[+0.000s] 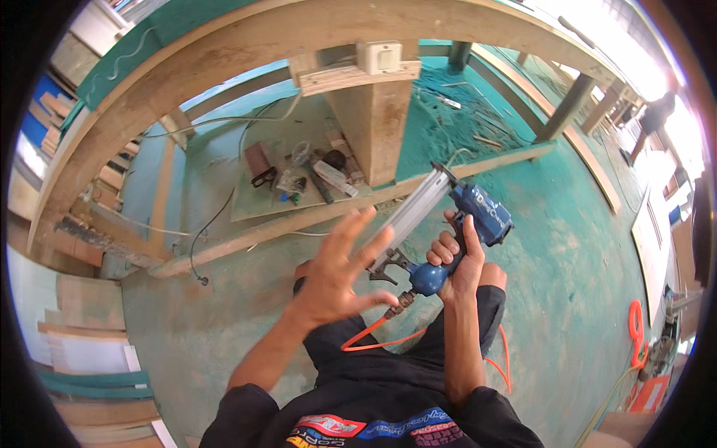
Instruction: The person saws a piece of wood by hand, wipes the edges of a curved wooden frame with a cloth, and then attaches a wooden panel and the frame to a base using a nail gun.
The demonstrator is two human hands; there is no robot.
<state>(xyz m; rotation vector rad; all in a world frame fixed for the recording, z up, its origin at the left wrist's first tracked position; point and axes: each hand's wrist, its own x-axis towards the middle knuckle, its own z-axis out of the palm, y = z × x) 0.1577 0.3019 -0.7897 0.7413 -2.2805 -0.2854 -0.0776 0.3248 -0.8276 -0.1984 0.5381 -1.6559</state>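
Note:
In my right hand (457, 257) is a blue pneumatic nail gun (482, 215), its grip wrapped by my fingers. The tool's long silver magazine (412, 209) slants up and away from a latch near my left hand. An orange air hose (366, 337) joins the fitting at the base of the handle and trails over my lap. My left hand (340, 269) hovers beside the magazine's near end, fingers spread, with nothing in it. Whether a fingertip touches the magazine, I cannot tell.
A wooden workbench frame (246, 37) with a white switch (383, 57) arches ahead. Beneath it lie a brown box (259, 163), bags and small tools. Boards (97, 388) are stacked at left. A coiled orange hose (635, 328) lies at right. Another person (656, 119) stands far right.

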